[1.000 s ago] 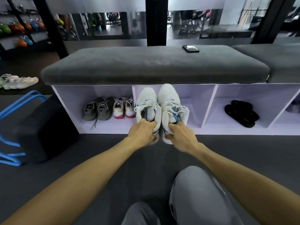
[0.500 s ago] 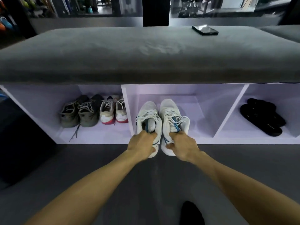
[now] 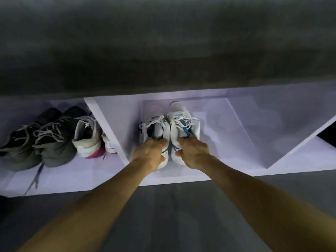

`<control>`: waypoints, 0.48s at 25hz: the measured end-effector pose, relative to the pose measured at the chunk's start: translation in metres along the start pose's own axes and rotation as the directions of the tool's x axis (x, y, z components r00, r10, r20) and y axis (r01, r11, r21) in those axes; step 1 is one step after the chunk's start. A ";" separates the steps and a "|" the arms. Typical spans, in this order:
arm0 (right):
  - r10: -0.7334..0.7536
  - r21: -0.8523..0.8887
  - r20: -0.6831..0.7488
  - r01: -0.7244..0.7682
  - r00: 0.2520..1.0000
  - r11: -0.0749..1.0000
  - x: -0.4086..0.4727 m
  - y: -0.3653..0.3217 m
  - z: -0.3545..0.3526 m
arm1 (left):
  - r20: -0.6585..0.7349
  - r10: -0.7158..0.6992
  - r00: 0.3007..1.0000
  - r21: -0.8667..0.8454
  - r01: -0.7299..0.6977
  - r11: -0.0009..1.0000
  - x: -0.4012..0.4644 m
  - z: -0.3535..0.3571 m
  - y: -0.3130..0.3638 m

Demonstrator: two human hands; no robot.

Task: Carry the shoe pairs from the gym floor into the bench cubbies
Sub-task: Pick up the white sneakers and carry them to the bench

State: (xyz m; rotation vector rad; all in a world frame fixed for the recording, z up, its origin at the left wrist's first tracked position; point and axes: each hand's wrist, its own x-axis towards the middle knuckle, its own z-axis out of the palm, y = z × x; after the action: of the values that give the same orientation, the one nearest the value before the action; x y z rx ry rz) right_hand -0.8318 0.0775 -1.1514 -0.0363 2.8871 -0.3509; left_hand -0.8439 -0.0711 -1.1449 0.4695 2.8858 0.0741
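View down from head height onto the open front of a pale bench (image 3: 236, 171) with a grey cushioned top (image 3: 163, 42), blurred by closeness. Far left, in the left cubby (image 3: 60, 180): a dark grey-green pair of shoes (image 3: 40, 142) with pale laces, one lace trailing toward the front edge, and just beside it a white pair with red soles (image 3: 89, 139), the second shoe of that pair partly hidden by the slanted divider (image 3: 107, 128). Right of the divider, in the middle cubby (image 3: 227, 124): a white pair with blue trim, toes pointing to the back wall, shoes touching side by side and resting on the cubby floor toward its left half. Left hand (image 3: 149, 155) clenched on the heel of the left white shoe (image 3: 154, 124), fingers hooked into the opening; right hand (image 3: 194, 153) gripping the heel of the right white shoe (image 3: 181, 120) likewise, thumb on its outer side. Both forearms reaching in from the grey gym floor (image 3: 172, 215). Far right, a third cubby (image 3: 309, 160), only a dark sliver of something visible at the frame edge, not identifiable. Judged progress: two pairs already stowed at left, this third pair seated but not yet let go; remaining step here looks like releasing both heels. Impossible to tell whether more pairs wait on the floor out of frame.
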 end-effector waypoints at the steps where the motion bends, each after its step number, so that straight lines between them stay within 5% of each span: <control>1: 0.015 0.015 0.001 -0.015 1.000 1.000 0.012 0.003 0.002 | -0.002 -0.001 1.000 0.006 0.001 1.000 0.011 0.001 -0.001; 12: -0.046 -0.023 -0.153 0.043 0.987 0.999 0.052 0.016 0.011 | -0.091 -0.072 0.993 0.006 0.072 0.997 0.045 0.015 -0.002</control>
State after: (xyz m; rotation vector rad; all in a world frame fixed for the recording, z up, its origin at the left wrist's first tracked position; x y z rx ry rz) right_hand -0.8799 0.0880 -1.1779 -0.0809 3.0465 -0.3479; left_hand -0.8833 -0.0587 -1.1694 0.3724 2.9904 0.0730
